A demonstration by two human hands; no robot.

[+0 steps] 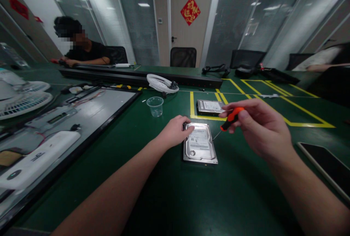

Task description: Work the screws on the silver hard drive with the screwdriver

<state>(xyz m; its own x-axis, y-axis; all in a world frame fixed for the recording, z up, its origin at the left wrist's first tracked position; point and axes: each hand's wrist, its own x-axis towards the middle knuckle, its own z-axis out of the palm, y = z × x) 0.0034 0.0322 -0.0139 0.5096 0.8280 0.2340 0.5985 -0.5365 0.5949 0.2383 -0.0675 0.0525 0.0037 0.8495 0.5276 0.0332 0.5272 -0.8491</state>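
- Right hand (261, 128) is pinching the screwdriver (231, 120), its tip pointing down-left of the fingers.
- Left hand (175, 130) is pinching the drive (201, 144), its long axis running near-to-far.

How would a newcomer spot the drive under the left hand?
On the green table, find the left hand. The silvery hard drive under its thumb has the tip of a screwdriver at its right edge. Unlike the other drive, it lies outside the yellow tape.
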